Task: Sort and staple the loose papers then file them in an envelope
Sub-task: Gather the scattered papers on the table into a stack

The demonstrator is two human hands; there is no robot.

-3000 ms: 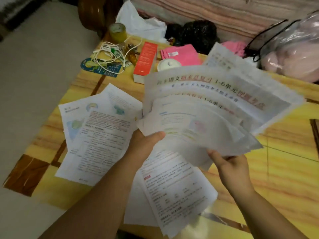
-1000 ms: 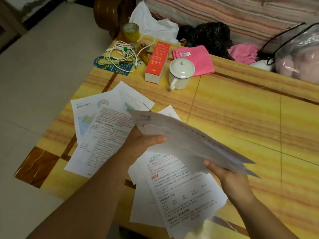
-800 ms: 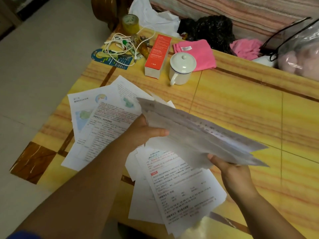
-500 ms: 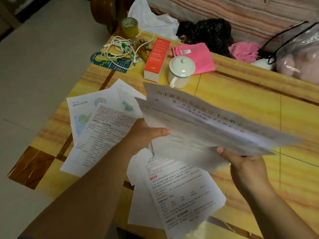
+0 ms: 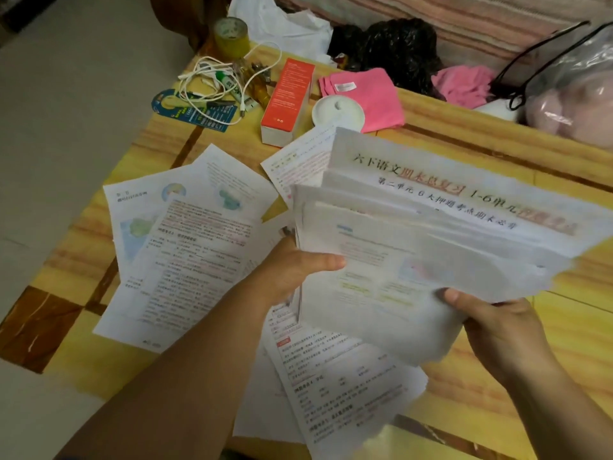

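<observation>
The person holds a fanned stack of papers (image 5: 431,234) up off the counter (image 5: 497,154), tilted toward the face so the printed headings show one behind another. That spread looks deliberate: with each top edge peeking out, the sheets can be read and told apart before any are pulled for sorting. The left hand (image 5: 292,270) grips the stack's left edge, thumb laid across the front sheet and fingers hidden behind. The right hand (image 5: 497,323) pinches the lower right corner, thumb on top, steadying the fan from beneath.

Other sheets already lie on the counter in two loose groups: a pile with maps and coloured text (image 5: 185,240) to the left, and another pile (image 5: 338,386) near the front edge, partly under the held stack. I would guess these are categories begun, so sorting seems underway and stapling not yet started. I see no stapler or envelope.

The counter has a glossy yellow wood-grain top with dark bands. At its far side sit a red box (image 5: 287,101), a white lidded cup (image 5: 338,112), a pink cloth (image 5: 368,94), tangled white cables (image 5: 215,84) and a tape roll (image 5: 231,36). Beyond lie a black bag (image 5: 391,51) and striped fabric (image 5: 464,18); pale floor (image 5: 73,94) runs along the left.
</observation>
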